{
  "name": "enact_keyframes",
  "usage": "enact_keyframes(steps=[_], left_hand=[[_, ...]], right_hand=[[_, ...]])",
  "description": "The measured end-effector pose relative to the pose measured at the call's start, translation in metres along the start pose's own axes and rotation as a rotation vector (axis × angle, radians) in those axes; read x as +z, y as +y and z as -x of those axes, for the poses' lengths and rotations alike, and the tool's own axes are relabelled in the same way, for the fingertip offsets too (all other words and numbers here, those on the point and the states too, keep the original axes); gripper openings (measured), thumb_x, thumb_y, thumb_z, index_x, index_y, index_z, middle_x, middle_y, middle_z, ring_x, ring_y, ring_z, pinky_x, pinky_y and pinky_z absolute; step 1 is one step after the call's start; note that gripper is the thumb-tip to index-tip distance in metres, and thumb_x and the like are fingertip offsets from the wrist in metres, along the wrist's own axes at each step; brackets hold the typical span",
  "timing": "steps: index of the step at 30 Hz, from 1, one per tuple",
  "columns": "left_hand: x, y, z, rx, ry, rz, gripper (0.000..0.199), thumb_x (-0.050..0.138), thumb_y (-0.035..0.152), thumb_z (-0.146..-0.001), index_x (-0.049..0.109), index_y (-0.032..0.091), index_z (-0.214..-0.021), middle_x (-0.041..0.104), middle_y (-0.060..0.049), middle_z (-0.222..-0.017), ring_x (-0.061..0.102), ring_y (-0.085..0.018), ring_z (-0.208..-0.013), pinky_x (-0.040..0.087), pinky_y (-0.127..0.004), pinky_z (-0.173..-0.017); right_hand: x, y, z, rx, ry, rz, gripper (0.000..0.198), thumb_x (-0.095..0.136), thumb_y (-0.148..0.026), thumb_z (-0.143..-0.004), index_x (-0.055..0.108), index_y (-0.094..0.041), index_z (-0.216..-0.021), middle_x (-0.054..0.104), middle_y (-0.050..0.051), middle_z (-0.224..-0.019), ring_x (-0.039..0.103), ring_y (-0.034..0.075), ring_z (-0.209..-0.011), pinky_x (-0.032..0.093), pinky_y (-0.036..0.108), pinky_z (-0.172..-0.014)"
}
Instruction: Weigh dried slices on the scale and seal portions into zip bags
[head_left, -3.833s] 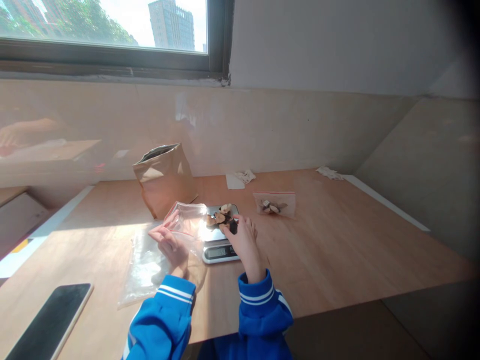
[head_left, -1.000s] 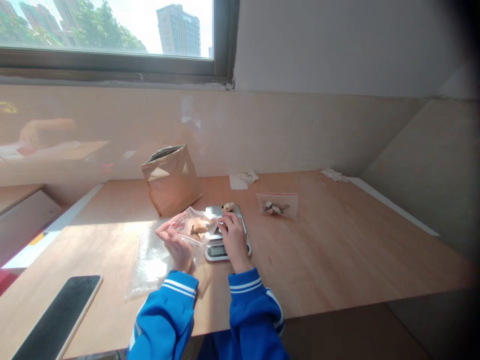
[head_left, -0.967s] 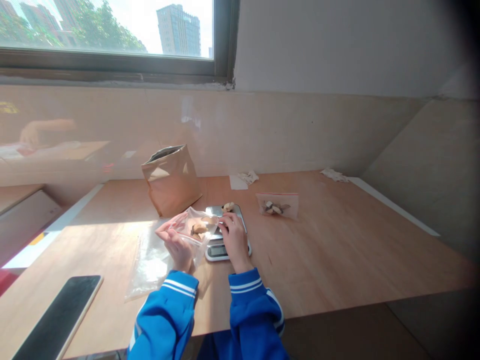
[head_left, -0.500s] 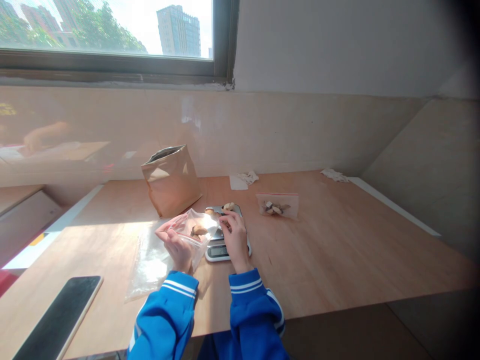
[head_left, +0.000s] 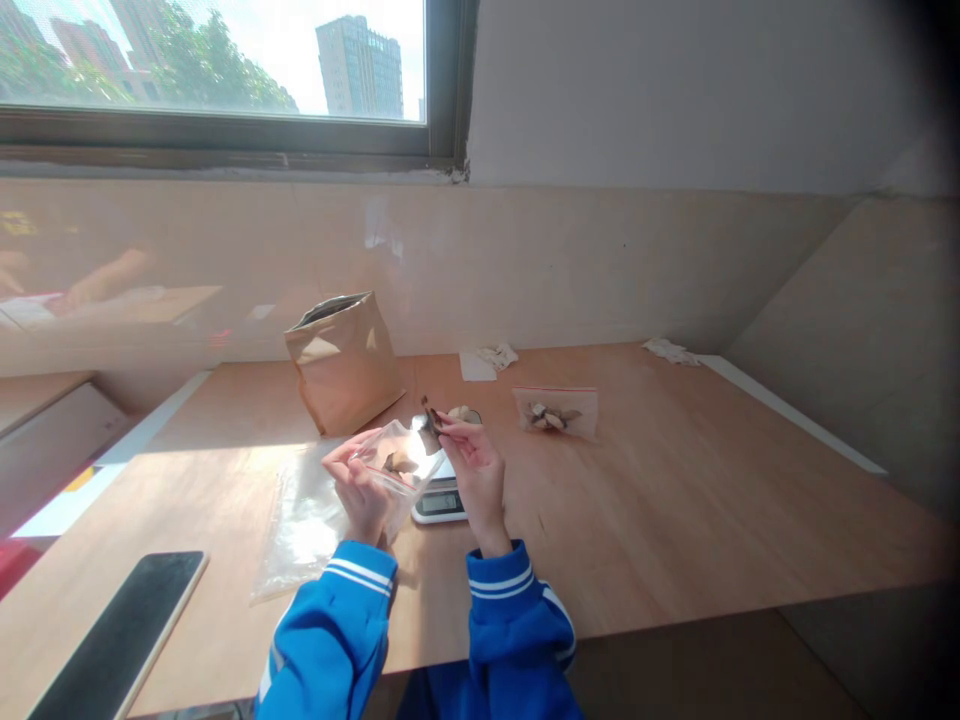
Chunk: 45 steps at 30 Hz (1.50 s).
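At the near edge of the table (head_left: 675, 480), toward its near left corner, we see a phone (head_left: 124, 635) lying screen up. Our sleeves (head_left: 330, 610) cross the same edge farther right. Beyond the phone, flat bags (head_left: 296, 530) lie overlapping and shining in the sun.

Our left hand (head_left: 360, 497) has its fingers closed on a clear bag (head_left: 409, 488) with a brown slice (head_left: 399, 462) inside, held up at the left side of the scale (head_left: 440, 503). Our right hand (head_left: 478, 470) pinches a dark slice (head_left: 430, 425) between thumb and fingers above the scale, just beside the clear bag; we cannot tell whether the two touch. At the scale's far edge we see pale pieces (head_left: 463, 413), partly hidden by our right hand.

Past the scale, to its right, stands a filled bag (head_left: 585, 415); to its left, an open paper bag (head_left: 345, 375). Along the table's far edge lie a card (head_left: 476, 366) and a tissue (head_left: 500, 355), with another tissue (head_left: 670, 350) near the far right corner.
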<state>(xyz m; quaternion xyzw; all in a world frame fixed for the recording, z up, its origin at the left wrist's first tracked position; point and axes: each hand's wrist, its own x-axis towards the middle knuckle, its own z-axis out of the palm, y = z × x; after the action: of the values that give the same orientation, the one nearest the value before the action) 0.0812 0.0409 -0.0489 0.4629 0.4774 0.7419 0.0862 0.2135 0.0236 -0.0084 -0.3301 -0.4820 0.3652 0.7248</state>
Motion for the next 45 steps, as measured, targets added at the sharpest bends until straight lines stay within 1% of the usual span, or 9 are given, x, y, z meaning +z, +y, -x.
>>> enact_keyframes(steps=[5,9,14,21,30,34,37,41,45], left_hand=[[0.002,0.001,-0.001,0.001,-0.002,-0.005,0.030,0.033,0.048,-0.095,0.039,0.019,-0.097,0.066,-0.013,-0.094,0.067,-0.024,-0.081,0.051,-0.042,-0.071],[0.002,-0.001,-0.001,-0.009,-0.001,0.035,0.031,0.034,0.051,-0.093,0.040,0.020,-0.097,0.066,-0.011,-0.092,0.068,-0.024,-0.082,0.052,-0.042,-0.071],[0.001,-0.003,0.000,-0.008,-0.011,0.042,0.032,0.034,0.051,-0.094,0.041,0.020,-0.097,0.067,-0.012,-0.095,0.067,-0.023,-0.081,0.051,-0.041,-0.072],[0.000,-0.006,0.001,0.074,-0.038,0.077,0.027,0.033,0.048,-0.094,0.038,0.022,-0.096,0.068,-0.013,-0.098,0.067,-0.024,-0.089,0.050,-0.043,-0.076],[0.003,0.002,0.004,0.055,-0.052,0.207,0.029,0.039,0.053,-0.092,0.039,0.024,-0.093,0.069,-0.010,-0.095,0.070,-0.024,-0.082,0.053,-0.046,-0.077],[0.003,0.002,0.004,0.070,-0.034,0.206,0.029,0.038,0.053,-0.091,0.039,0.024,-0.094,0.070,-0.010,-0.095,0.069,-0.025,-0.086,0.053,-0.048,-0.076],[0.003,0.000,0.004,0.105,-0.036,0.191,0.030,0.037,0.053,-0.092,0.040,0.023,-0.096,0.069,-0.012,-0.095,0.068,-0.027,-0.091,0.053,-0.048,-0.076],[0.001,-0.003,0.005,0.113,-0.052,0.185,0.028,0.038,0.050,-0.092,0.040,0.023,-0.096,0.069,-0.011,-0.096,0.068,-0.025,-0.086,0.052,-0.047,-0.075],[0.000,0.000,0.005,0.088,-0.020,0.153,0.033,0.035,0.050,-0.093,0.047,0.020,-0.097,0.068,-0.011,-0.094,0.067,-0.022,-0.077,0.053,-0.044,-0.072]], right_hand=[[0.002,0.005,0.003,0.043,-0.094,0.038,0.015,0.065,-0.034,-0.084,0.066,-0.020,-0.089,0.071,0.008,-0.106,0.066,0.023,-0.105,0.055,0.039,-0.090],[0.002,0.009,0.003,0.054,-0.070,0.052,0.016,0.065,-0.034,-0.084,0.065,-0.020,-0.091,0.071,0.006,-0.103,0.069,0.020,-0.091,0.057,0.037,-0.082],[-0.003,0.010,0.006,0.057,0.000,0.126,0.020,0.059,-0.038,-0.087,0.061,-0.020,-0.096,0.065,0.002,-0.083,0.065,0.015,-0.070,0.056,0.030,-0.068],[-0.010,0.003,0.007,-0.015,-0.113,0.252,0.023,0.050,-0.040,-0.090,0.059,-0.019,-0.092,0.063,0.006,-0.089,0.061,0.020,-0.086,0.051,0.031,-0.076],[-0.010,0.000,0.007,-0.041,-0.217,0.425,0.018,0.049,-0.034,-0.090,0.061,-0.021,-0.085,0.063,0.002,-0.083,0.059,0.018,-0.080,0.046,0.030,-0.074],[-0.007,-0.002,0.008,-0.093,-0.306,0.594,0.022,0.048,-0.030,-0.092,0.063,-0.021,-0.078,0.064,0.000,-0.078,0.056,0.017,-0.076,0.040,0.033,-0.080],[-0.005,-0.005,0.010,-0.101,-0.342,0.677,0.020,0.049,-0.025,-0.092,0.066,-0.022,-0.081,0.067,0.000,-0.082,0.057,0.019,-0.085,0.035,0.036,-0.086],[-0.003,-0.011,0.011,-0.186,-0.272,0.693,0.025,0.045,-0.021,-0.093,0.067,-0.021,-0.081,0.067,0.002,-0.092,0.057,0.019,-0.094,0.033,0.036,-0.089],[-0.009,-0.005,0.006,-0.241,-0.016,0.692,0.027,0.040,-0.022,-0.095,0.067,-0.021,-0.094,0.065,0.006,-0.103,0.057,0.020,-0.102,0.036,0.038,-0.094]])
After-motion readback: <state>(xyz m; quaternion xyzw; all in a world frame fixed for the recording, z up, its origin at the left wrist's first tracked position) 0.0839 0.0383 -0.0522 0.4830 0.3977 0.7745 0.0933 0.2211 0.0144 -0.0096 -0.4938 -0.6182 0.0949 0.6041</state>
